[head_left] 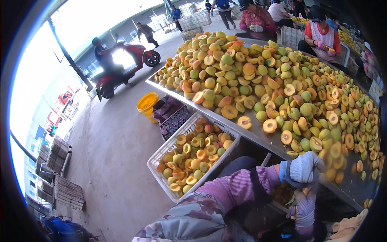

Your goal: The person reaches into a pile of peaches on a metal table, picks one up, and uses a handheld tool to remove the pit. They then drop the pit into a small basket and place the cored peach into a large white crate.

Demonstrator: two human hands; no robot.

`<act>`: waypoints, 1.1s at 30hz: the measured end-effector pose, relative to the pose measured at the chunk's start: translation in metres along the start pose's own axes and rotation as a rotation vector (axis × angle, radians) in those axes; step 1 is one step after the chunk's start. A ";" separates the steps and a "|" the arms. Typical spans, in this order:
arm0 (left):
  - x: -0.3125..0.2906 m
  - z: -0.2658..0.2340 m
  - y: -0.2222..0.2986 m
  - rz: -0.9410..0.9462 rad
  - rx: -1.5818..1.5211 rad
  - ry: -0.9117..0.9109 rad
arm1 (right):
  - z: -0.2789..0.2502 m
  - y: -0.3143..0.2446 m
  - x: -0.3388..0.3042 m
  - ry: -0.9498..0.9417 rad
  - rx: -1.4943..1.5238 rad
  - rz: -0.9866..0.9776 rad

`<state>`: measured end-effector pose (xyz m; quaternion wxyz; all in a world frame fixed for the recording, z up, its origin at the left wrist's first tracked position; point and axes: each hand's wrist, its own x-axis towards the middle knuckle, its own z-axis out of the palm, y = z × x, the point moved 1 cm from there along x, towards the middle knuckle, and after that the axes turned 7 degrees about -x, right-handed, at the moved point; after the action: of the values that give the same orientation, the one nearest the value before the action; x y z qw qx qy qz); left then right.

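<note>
My left hand (301, 168), in a pale grey-blue knit glove, is over the near edge of the metal table (258, 139). Motion smears its fingers, and whether they hold anything does not show. Just below it, my right hand (305, 209) is closed, in a light glove; a small orange-tan bit shows at its fingertips, too unclear to name. Halved yellow-orange stone fruit, like apricots (270, 125), is heaped across the table, cut faces and pits visible on many. Several blurred pieces (333, 155) are beside my left hand.
Left of my arm stands a white plastic crate (161, 167) of fruit halves. Beyond it are a dark patterned bag (174, 115) and a yellow bucket (147, 101). A person rides a red scooter (133, 60) across the floor. Co-workers (322, 38) sit along the table's far side.
</note>
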<state>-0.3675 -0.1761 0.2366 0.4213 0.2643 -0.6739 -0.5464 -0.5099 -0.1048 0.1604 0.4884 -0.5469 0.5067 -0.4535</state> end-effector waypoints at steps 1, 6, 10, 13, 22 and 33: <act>0.000 -0.002 0.003 0.001 -0.002 -0.003 | 0.002 -0.002 0.000 0.095 0.012 -0.132; 0.002 -0.006 -0.009 0.255 0.678 -0.150 | 0.004 -0.002 -0.002 0.041 -0.394 -0.261; 0.000 -0.007 -0.007 0.260 0.568 -0.152 | -0.010 0.002 0.004 -0.192 -0.713 -0.246; -0.002 -0.003 -0.009 0.299 0.096 -0.025 | -0.012 0.013 0.002 -0.123 -0.239 -0.209; 0.002 -0.008 -0.009 -0.194 0.025 -0.066 | 0.006 -0.050 0.002 -0.414 -0.019 0.462; 0.012 0.022 -0.040 -0.012 -0.507 -0.030 | -0.010 -0.048 -0.006 -0.319 0.195 0.288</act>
<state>-0.3968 -0.1848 0.2006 0.4609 0.1458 -0.5199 -0.7043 -0.5153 -0.0993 0.2090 0.6725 -0.4841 0.4496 -0.3336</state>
